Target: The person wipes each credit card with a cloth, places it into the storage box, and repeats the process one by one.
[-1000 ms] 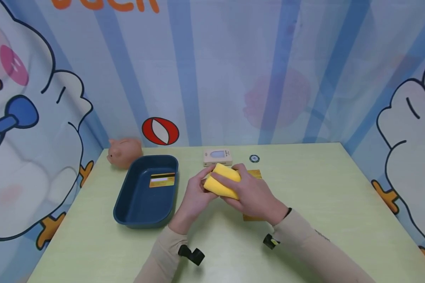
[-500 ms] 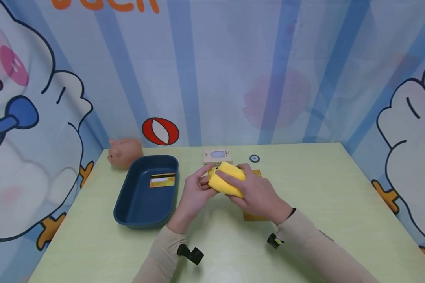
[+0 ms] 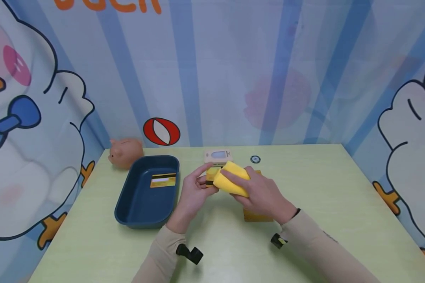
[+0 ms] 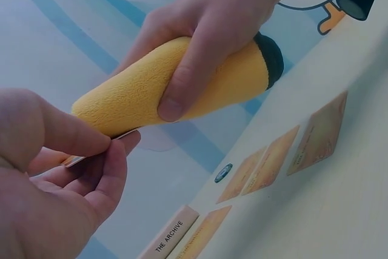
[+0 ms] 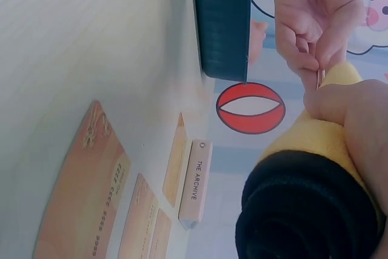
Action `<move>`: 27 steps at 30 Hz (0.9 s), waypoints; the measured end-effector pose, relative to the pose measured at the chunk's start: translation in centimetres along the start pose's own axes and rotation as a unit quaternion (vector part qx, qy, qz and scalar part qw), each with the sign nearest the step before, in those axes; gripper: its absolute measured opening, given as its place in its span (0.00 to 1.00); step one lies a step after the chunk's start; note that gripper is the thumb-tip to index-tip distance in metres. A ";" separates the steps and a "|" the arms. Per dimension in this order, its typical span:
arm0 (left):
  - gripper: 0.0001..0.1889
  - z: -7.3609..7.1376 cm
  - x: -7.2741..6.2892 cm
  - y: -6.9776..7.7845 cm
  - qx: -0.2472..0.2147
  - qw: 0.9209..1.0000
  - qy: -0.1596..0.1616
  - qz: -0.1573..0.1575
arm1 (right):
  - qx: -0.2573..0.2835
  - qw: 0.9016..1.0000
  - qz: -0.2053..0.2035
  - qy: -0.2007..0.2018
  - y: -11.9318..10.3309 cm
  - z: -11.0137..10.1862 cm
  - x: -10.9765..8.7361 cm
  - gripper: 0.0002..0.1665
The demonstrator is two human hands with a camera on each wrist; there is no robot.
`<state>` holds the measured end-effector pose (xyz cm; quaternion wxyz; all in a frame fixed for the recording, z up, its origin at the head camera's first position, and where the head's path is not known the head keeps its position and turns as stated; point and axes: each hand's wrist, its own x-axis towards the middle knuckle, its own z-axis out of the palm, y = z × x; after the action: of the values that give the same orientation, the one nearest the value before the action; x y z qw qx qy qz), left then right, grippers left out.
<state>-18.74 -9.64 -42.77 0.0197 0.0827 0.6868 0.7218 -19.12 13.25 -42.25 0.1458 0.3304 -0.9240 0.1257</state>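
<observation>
My left hand [image 3: 194, 194] pinches a gold bank card [image 3: 210, 177] between thumb and fingers, above the table. In the left wrist view the card shows edge-on as a thin line [image 4: 127, 133]. My right hand [image 3: 263, 192] grips a yellow fuzzy roll [image 3: 232, 180], its fingers wrapped round it. The roll has a black, layered end [image 5: 303, 201], seen in the right wrist view. Its other end lies right at the card and covers part of it in the head view.
A dark blue tray [image 3: 127, 212] stands at the left with another bank card [image 3: 163, 180] inside. Behind it is a pink piggy bank [image 3: 126, 153]. A small box [image 3: 217, 157] and a round chip [image 3: 255, 159] lie at the back. Several gold cards [image 5: 85, 192] lie on the table.
The yellow roll and my right hand have shifted to the right across the card, so the card's left part now shows. My left hand stays almost in place.
</observation>
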 end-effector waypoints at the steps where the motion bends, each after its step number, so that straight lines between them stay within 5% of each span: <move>1: 0.40 0.0 0.0 0.0 -0.002 1.000 0.002 -0.001 | -0.001 1.000 0.001 0.000 0.1 0.0 0.0 0.42; 27: 0.41 -0.6 -0.1 0.8 -0.019 1.000 0.001 -0.018 | -0.003 1.000 0.026 0.011 2.1 -0.5 -1.4 0.45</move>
<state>-18.69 -10.27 -42.00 0.0335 0.0696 0.6746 0.7341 -19.36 15.83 -42.63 0.1533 0.3049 -0.9309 0.1299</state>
